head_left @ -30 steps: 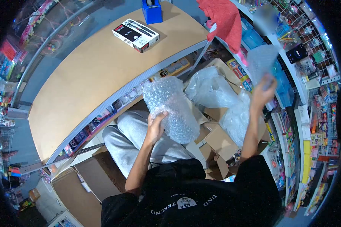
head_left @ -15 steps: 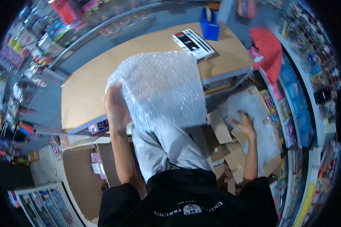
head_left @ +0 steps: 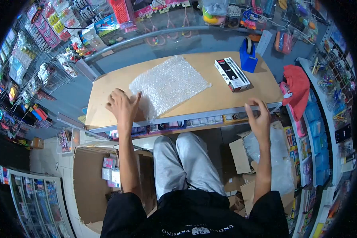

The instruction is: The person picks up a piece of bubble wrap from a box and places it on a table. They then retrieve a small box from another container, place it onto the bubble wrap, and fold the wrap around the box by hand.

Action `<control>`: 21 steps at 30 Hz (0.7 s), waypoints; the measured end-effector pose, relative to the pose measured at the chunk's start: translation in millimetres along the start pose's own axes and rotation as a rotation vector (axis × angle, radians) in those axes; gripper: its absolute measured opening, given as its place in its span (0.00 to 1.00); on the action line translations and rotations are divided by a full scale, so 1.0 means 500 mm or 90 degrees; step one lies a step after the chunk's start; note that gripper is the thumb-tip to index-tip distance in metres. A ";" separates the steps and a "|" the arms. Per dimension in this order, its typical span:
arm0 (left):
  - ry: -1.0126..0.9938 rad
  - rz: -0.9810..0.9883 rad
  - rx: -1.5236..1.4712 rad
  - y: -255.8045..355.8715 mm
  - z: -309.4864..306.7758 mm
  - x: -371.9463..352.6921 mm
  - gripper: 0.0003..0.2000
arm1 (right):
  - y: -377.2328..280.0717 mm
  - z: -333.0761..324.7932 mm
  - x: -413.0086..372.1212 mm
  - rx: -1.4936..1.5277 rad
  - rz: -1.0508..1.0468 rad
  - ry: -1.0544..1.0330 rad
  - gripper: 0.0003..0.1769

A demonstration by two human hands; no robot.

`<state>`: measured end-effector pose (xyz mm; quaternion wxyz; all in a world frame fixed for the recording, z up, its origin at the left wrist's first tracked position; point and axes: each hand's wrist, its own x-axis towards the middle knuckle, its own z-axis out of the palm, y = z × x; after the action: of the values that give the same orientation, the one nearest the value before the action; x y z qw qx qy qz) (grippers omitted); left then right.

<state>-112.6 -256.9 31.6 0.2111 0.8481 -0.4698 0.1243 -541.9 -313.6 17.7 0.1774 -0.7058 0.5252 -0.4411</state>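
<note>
Open and empty on both sides: spread wide at the left hand (head_left: pixel 123 105), right by the near corner of the bubble wrap (head_left: pixel 170 85); loosely curled at the right hand (head_left: pixel 260 119), over the table (head_left: pixel 226 97) edge. Seems laid flat mid-table already, with the box (head_left: pixel 232 74) apart and untouched.

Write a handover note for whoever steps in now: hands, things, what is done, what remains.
Left hand: open, empty, fingers spread at the near-left corner of the clear bubble-wrap sheet.
Right hand: open, empty, at the tan wooden counter's front edge.
Sheet lies flat on the counter; black-and-white rectangular cardboard box to its right, apart.
Done: sheet spread out.
Left: box bare, not yet on the sheet.
</note>
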 end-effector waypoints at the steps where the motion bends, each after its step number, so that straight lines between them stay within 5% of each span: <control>1: 0.078 0.030 -0.024 0.008 0.001 -0.004 0.31 | -0.008 0.018 0.031 -0.040 -0.091 0.043 0.25; 2: 0.156 0.059 -0.047 0.011 0.003 -0.007 0.33 | -0.009 0.039 0.057 -0.081 -0.182 0.084 0.29; 5: 0.017 0.237 -0.010 -0.006 0.046 -0.007 0.37 | 0.013 0.102 0.112 -0.196 -0.215 0.143 0.40; 7: -0.125 0.295 -0.014 -0.003 0.058 -0.014 0.35 | 0.042 0.125 0.134 -0.151 -0.127 0.077 0.43; 9: -0.108 0.317 -0.099 0.008 0.066 -0.031 0.33 | 0.062 0.124 0.149 -0.027 0.037 -0.007 0.41; 12: -0.096 0.349 -0.157 0.034 0.055 -0.053 0.31 | 0.083 0.104 0.156 -0.028 -0.040 0.106 0.39; 16: -0.113 0.353 -0.160 0.041 0.043 -0.057 0.29 | -0.029 0.067 0.130 0.352 0.013 0.075 0.39; 21: -0.152 0.335 -0.269 0.030 0.036 -0.051 0.25 | -0.082 0.160 0.128 0.370 -0.129 -0.192 0.47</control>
<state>-138.6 -253.3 9.0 0.2865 0.6440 -0.7089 -0.0255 -449.4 -372.0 31.1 0.4021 -0.7317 0.2726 -0.4782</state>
